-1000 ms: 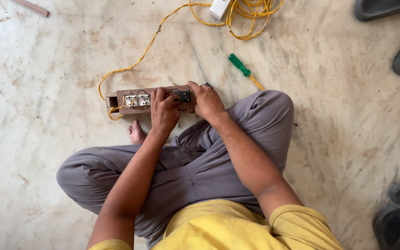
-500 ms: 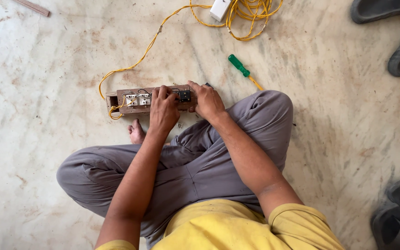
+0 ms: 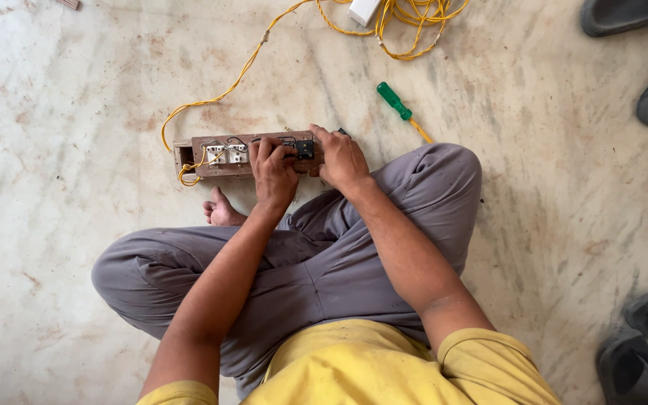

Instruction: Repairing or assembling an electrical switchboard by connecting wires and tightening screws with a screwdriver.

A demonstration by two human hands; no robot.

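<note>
A long wooden switch box (image 3: 245, 154) lies on the floor (image 3: 76, 97) left of frame centre, just ahead of the crossed legs. The left hand (image 3: 273, 176) lies over its middle, fingers curled onto the fittings; the right hand (image 3: 341, 159) clamps its right end, steadying it. A yellow cable (image 3: 226, 86) runs to the top edge; a green screwdriver (image 3: 399, 106) lies near, within reach.

Place: you sit in a home.
Floor: bare, stained marble floor (image 3: 534, 225) under you.
Edges: slippers (image 3: 643, 352) and sandals (image 3: 639, 45) left at its right edge.
</note>
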